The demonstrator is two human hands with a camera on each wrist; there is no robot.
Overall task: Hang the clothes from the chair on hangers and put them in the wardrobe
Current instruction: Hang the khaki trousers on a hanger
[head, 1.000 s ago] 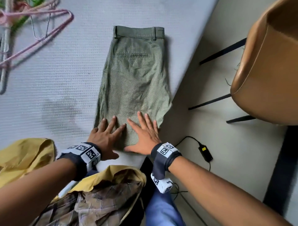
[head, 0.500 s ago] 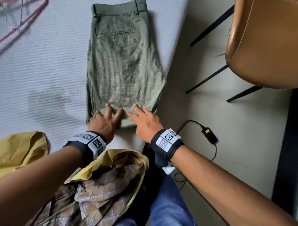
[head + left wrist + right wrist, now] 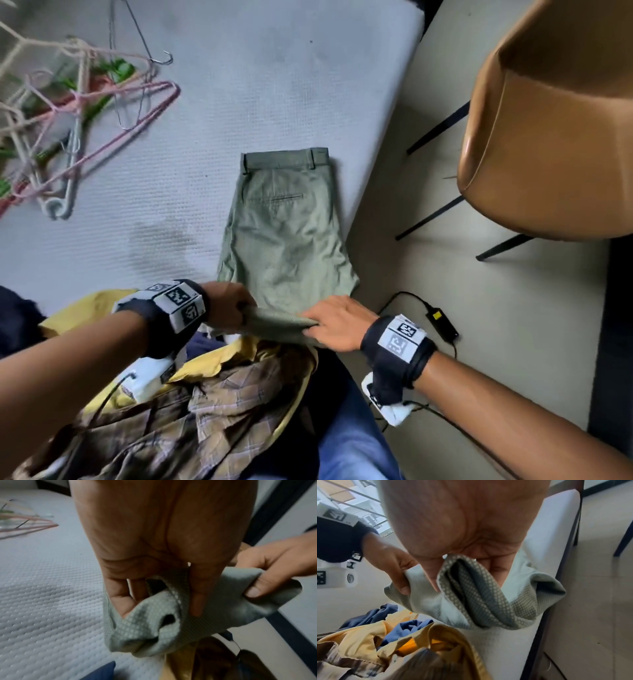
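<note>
Your left hand (image 3: 228, 306) and right hand (image 3: 337, 323) each pinched the hem of the woven green shorts (image 3: 286, 236), lying flat near the dimpled mattress's (image 3: 212, 102) right edge.

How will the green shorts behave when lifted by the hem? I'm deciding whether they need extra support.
Likely floppy: the green shorts bunch and fold where the left hand and right hand pinch the hem. Probably light, since fingertip pinches raise it. The rest would likely drape downward.

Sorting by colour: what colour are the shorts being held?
Sage green shorts with a fine woven check, clearest in the right wrist view.
</note>
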